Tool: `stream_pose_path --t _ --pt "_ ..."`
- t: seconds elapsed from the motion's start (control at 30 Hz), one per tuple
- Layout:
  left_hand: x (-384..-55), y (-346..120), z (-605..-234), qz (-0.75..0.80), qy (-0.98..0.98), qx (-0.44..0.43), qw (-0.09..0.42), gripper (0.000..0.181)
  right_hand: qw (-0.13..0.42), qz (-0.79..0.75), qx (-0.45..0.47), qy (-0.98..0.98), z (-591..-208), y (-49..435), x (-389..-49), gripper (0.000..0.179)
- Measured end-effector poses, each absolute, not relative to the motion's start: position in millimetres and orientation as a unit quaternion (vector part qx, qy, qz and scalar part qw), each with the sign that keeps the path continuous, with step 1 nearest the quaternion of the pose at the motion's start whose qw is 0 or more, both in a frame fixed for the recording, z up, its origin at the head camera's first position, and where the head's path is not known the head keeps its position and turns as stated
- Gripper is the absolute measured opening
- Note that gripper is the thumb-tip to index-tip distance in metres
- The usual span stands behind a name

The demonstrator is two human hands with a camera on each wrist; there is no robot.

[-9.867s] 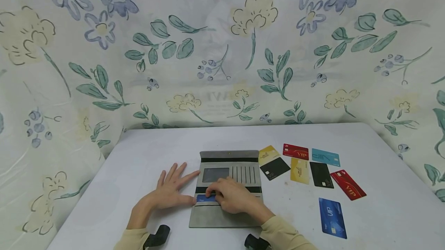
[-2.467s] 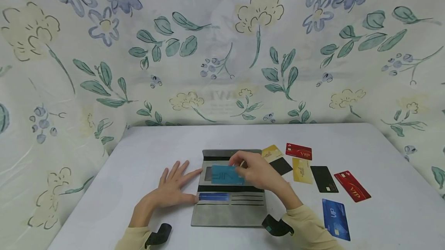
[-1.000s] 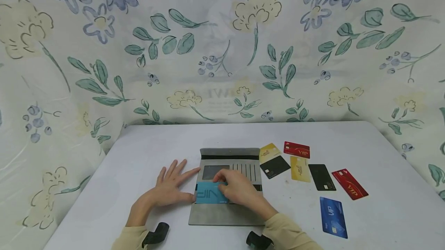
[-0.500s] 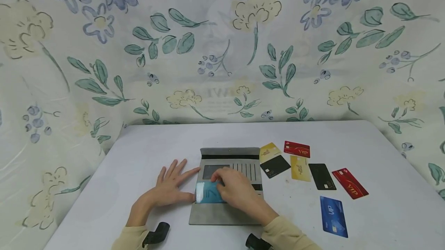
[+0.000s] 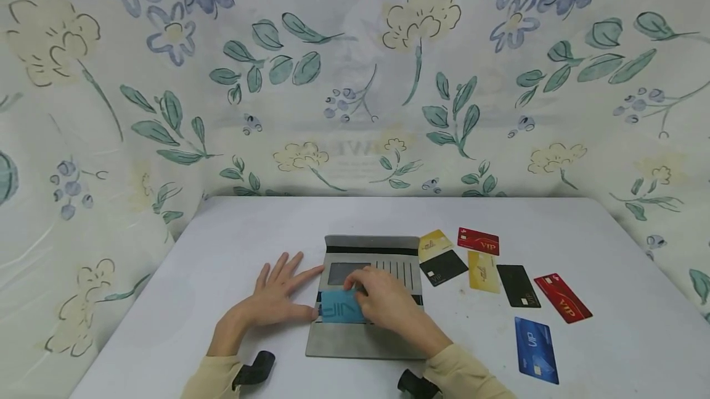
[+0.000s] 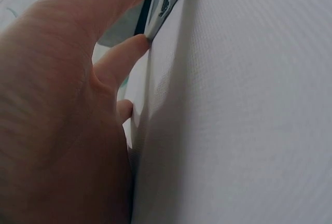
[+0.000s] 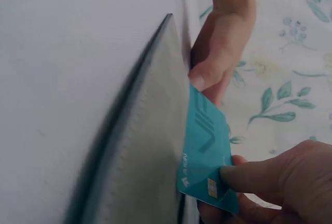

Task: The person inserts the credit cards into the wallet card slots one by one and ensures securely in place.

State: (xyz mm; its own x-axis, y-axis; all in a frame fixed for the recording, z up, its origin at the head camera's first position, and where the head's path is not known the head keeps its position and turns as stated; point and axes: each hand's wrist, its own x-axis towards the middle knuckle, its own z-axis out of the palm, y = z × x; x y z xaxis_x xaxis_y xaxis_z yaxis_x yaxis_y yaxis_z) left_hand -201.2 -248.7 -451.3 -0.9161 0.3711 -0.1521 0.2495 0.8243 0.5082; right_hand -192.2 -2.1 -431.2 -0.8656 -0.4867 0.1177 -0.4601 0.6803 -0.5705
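A grey wallet (image 5: 366,342) lies unfolded on the white table, with card slots and a dark mesh window (image 5: 339,271) inside. My right hand (image 5: 388,301) pinches a light-blue VIP card (image 5: 339,308) by its right end, thumb on one face and fingers behind. In the right wrist view the card (image 7: 206,136) stands tilted, its lower edge right at the wallet's slot row. My left hand (image 5: 272,301) rests flat with fingers spread, thumb and index tips at the wallet's left edge. The dark blue card seen in the slot earlier is hidden behind the light-blue one.
Right of the wallet lie loose cards: gold (image 5: 435,243), black (image 5: 444,267), red (image 5: 478,241), another gold (image 5: 483,272), another black (image 5: 518,286), another red (image 5: 563,298) and a blue VIP card (image 5: 536,349). A floral curtain (image 5: 355,78) hangs behind the table.
The light-blue card left the loose cards, was carried over the wallet and lowered to the left slots. In the last second it has tilted slightly. My left hand has stayed put.
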Motion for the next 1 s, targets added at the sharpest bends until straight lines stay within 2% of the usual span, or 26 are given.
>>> stream_pose_path --t 1.0 --pt "-202.6 -248.3 -451.5 0.253 0.945 0.171 0.116 0.085 0.028 -0.447 -0.163 0.879 -445.3 -9.4 -187.1 0.015"
